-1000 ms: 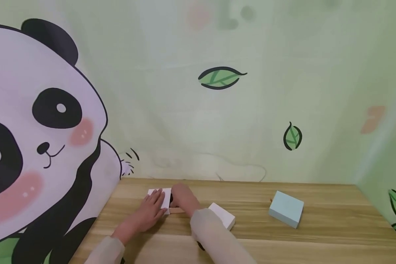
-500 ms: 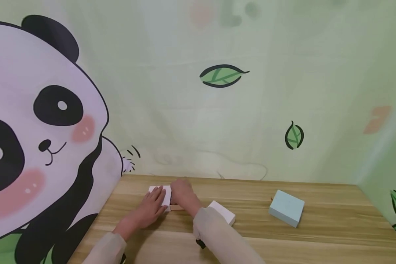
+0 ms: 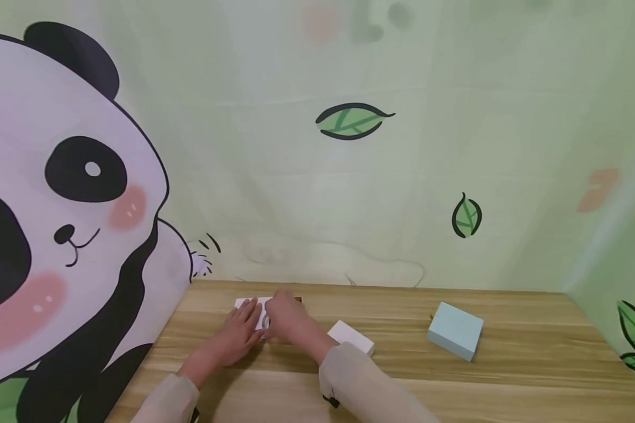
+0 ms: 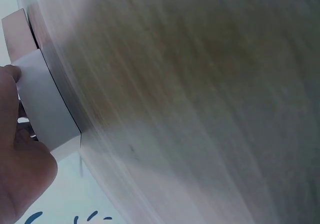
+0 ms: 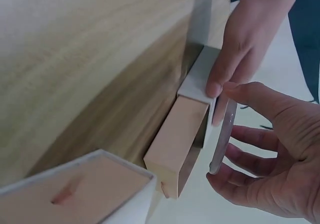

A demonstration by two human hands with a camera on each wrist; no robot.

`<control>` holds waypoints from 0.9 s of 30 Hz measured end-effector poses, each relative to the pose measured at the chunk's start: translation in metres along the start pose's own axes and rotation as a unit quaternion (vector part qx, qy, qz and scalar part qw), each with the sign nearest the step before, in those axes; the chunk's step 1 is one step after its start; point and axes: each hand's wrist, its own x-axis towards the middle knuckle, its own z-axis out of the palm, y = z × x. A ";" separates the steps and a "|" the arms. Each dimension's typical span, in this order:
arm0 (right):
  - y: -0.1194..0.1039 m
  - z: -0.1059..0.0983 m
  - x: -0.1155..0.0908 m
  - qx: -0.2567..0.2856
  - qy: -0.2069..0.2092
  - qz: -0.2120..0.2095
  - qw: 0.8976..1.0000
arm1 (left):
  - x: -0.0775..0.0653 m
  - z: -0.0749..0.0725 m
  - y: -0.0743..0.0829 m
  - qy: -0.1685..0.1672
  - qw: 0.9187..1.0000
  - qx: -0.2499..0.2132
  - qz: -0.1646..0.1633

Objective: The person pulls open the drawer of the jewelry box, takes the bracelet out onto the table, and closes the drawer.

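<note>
A white slide-out box (image 3: 261, 301) lies on the table with its tan drawer (image 5: 176, 126) pulled partly out of the sleeve. My left hand (image 3: 236, 332) rests on the sleeve, straight fingers across the top and thumb against the near side. Just above the box, my right hand (image 3: 291, 317) pinches a translucent, greyish bangle (image 5: 223, 136) between thumb and fingers. In the right wrist view the bangle appears nearly edge-on, beside the drawer. A small ribbon tab (image 5: 164, 189) hangs at the drawer's end. Most of the drawer's inside is hidden.
Another white box (image 3: 351, 336) lies beside my right forearm; its tan end carries an orange ribbon tab (image 5: 65, 194). Farther right on the wooden table (image 3: 391, 376) is a light blue box (image 3: 456, 330). A panda-printed backdrop (image 3: 296, 205) stands behind the table.
My right hand was at the drawer opening; it has lifted and moved left over the sleeve, and the bangle now shows in its fingers. The left hand stays on the box.
</note>
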 end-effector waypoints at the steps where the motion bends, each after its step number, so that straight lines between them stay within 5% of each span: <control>1: -0.001 0.001 -0.002 0.006 -0.003 -0.004 1.000 | 0.000 0.000 0.000 0.004 1.000 -0.001 0.003; 27: -0.025 0.031 -0.044 0.030 -0.068 -0.109 0.991 | -0.003 -0.004 0.000 -0.036 0.999 -0.020 -0.025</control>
